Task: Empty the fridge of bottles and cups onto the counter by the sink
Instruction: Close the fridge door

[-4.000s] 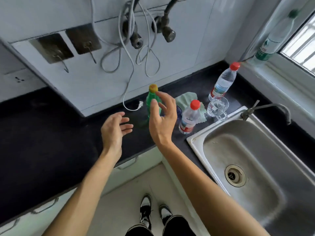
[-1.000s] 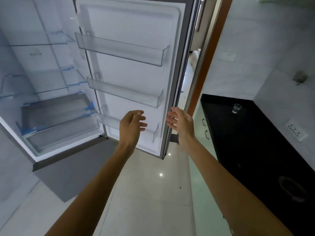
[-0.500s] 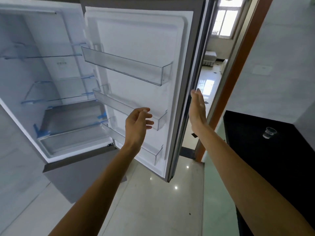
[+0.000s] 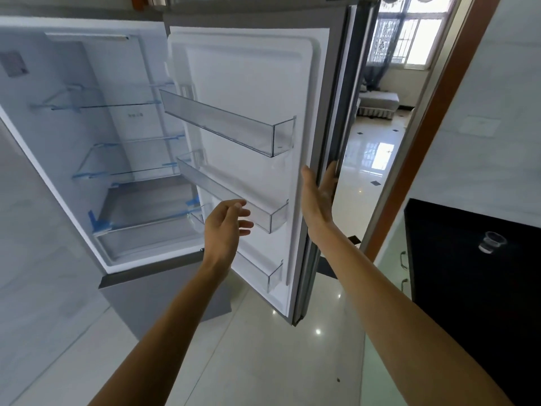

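1. I have the fridge (image 4: pixel 87 142) open in front of me, its door (image 4: pixel 248 83) swung out to the right of the cabinet.
2. My right hand (image 4: pixel 317 197) is on the door's free edge, with the thumb on the white inner face and the fingers round the grey outer side. It clamps the edge between them.
3. My left hand (image 4: pixel 224 227) hovers just in front of the door's middle bin (image 4: pixel 234 194), fingers loosely curled and apart, holding nothing.
4. Inside the fridge I see glass shelves (image 4: pixel 111 106) above a drawer (image 4: pixel 146 238).
5. A clear cup (image 4: pixel 493 241) stands upright on the black counter (image 4: pixel 468 303) at far right, well apart from the fridge and both hands.
6. Between door and counter, a doorway (image 4: pixel 380 171) shows a bright room.
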